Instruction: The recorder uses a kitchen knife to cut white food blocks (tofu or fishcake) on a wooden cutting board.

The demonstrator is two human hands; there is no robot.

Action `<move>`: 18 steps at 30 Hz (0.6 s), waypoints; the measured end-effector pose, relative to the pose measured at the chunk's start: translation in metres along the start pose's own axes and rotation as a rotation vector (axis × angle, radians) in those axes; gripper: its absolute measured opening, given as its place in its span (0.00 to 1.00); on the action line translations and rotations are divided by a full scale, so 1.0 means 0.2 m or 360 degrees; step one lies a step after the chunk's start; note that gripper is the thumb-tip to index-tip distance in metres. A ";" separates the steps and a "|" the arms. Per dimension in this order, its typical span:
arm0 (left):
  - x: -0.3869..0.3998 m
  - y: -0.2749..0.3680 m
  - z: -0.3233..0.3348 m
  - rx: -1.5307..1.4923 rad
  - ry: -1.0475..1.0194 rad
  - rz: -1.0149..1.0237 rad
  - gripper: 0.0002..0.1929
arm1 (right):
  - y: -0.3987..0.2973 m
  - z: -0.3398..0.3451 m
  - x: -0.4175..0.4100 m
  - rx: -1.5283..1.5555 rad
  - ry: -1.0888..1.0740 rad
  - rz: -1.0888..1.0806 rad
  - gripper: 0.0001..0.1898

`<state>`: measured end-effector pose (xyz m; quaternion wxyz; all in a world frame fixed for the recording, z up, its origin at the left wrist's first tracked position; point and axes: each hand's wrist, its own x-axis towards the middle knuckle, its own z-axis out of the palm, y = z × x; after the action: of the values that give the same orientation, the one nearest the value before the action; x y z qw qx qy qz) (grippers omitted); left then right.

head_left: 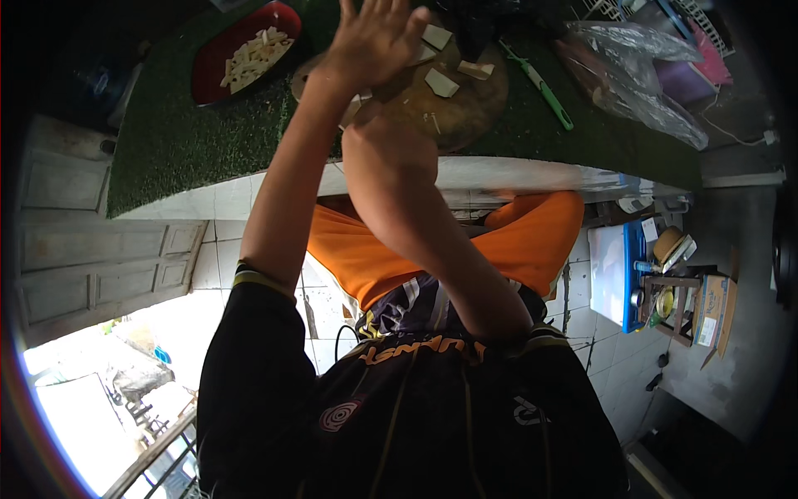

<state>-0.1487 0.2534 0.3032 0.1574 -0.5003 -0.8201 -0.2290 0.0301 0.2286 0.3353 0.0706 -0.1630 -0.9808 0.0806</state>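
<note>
My left hand point(374, 47) is raised over the far left side of a round wooden cutting board point(467, 118), fingers apart and holding nothing. Below it, my right hand point(381, 132) crosses to the left at the board's near edge. Its wrist is bent, and its fingers are hidden from view. On the board lie several pale cut food pieces, among them one flat slab point(441, 83) and a thicker chunk point(477, 69) with a brownish side. Small shreds lie near the middle. A green-handled kitchen tool point(543, 93) rests right of the board.
A red dish point(206, 72) of pale cut strips point(257, 59) stands at left on the green turf-like table cover point(237, 140). A black plastic bag point(480, 25) sits behind the board. To the right lies a clear plastic bag point(642, 75) near a white rack point(707, 25).
</note>
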 end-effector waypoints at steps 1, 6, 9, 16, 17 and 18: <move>0.04 0.01 -0.06 0.0000 -0.0007 0.0005 0.41 | -0.02 0.01 0.00 0.0002 0.0034 0.0030 0.12; 0.14 0.05 -0.25 0.0091 0.0145 0.0096 0.39 | 0.05 0.04 0.00 0.0038 0.0134 0.0027 0.13; -0.06 -0.15 0.06 0.0576 -0.0277 0.0321 0.37 | -0.02 0.04 -0.04 0.0071 0.0165 -0.0009 0.13; -0.01 -0.14 -0.22 -0.0439 0.0236 -0.0003 0.26 | 0.06 -0.01 0.03 0.0424 -0.0017 -0.0003 0.07; -0.03 -0.21 -0.26 -0.0697 0.0494 0.0076 0.17 | 0.04 -0.01 0.01 0.0441 -0.0013 -0.0025 0.07; -0.08 -0.10 -0.29 -0.0615 0.0701 0.0070 0.12 | 0.08 0.01 0.01 0.0457 0.0051 0.0000 0.06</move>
<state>-0.1581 0.2023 0.3401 0.2385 -0.4769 -0.6963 -0.4805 0.0333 0.2427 0.3306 0.1089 -0.1527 -0.9579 0.2176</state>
